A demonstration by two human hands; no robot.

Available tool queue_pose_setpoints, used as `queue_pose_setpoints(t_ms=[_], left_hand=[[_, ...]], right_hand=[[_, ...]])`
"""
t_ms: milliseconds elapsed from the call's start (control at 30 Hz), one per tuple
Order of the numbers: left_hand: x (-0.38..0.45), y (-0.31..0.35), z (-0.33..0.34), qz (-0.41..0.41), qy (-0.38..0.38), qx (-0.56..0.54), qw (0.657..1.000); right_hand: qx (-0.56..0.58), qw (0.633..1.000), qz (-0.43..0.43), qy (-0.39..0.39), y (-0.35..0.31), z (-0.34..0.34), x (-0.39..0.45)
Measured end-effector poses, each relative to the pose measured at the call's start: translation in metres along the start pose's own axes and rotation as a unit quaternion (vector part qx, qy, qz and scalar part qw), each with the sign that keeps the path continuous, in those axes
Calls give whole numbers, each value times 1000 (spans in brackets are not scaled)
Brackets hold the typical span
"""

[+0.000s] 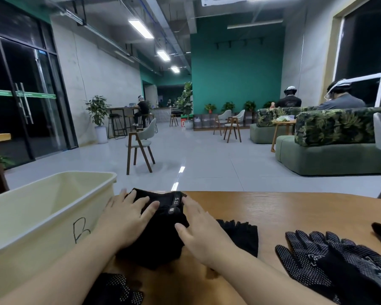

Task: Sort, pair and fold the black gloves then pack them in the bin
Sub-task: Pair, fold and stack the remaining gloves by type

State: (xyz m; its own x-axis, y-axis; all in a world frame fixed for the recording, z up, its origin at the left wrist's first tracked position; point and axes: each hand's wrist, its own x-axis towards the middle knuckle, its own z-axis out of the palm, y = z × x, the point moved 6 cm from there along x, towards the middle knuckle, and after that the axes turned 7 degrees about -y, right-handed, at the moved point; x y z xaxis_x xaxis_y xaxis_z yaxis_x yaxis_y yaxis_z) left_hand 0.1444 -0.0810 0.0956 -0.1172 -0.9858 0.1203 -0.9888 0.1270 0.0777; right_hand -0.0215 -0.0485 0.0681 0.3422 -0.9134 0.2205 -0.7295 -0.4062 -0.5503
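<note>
Dotted glove (117,289) nearest. Beyond, left hand (123,219) and right hand (198,230) flat, fingers straight, pressing folded black gloves (161,234) on table (295,208) beside bin (31,208). Soft, light, springy; best pinched at folded edges.

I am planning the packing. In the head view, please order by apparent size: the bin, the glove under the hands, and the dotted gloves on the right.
1. Bin, clearly the largest.
2. and 3. Dotted gloves and the glove under the hands: not ranked. The hands cover part of the one; the frame edge cuts the others.
</note>
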Motion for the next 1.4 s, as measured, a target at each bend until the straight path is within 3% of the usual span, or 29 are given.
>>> queue_pose_setpoints(t_ms=[100,167,267,400,567,767,833,967,1133,1267,1400], left_hand=[[-12,20,-11,110,0,-51,993],[-16,31,-7,141,-31,-18,989],[-6,25,-1,95,-8,-7,995],[3,18,-10,38,58,-79,994],[11,10,-17,-16,126,-113,985],[2,10,-21,-77,236,-159,956],[4,14,-20,-63,212,-136,966],[3,31,-1,24,90,-56,994],[2,18,24,32,-56,12,998],[1,8,36,17,-111,28,993],[-2,-1,42,6,-115,-17,993]], right_hand=[[31,999,21,-19,4,-2,-8],[57,997,40,-32,9,-1,-11],[101,992,61,-52,10,5,-13],[134,987,51,-78,5,13,-12],[141,987,47,-68,8,13,-11],[125,990,45,-53,14,20,-6],[122,990,44,-50,16,21,-5],[117,991,45,-44,16,19,-4],[33,998,-26,46,0,3,2],[-90,992,-44,-75,-11,20,20],[-68,989,11,-130,-6,37,24]])
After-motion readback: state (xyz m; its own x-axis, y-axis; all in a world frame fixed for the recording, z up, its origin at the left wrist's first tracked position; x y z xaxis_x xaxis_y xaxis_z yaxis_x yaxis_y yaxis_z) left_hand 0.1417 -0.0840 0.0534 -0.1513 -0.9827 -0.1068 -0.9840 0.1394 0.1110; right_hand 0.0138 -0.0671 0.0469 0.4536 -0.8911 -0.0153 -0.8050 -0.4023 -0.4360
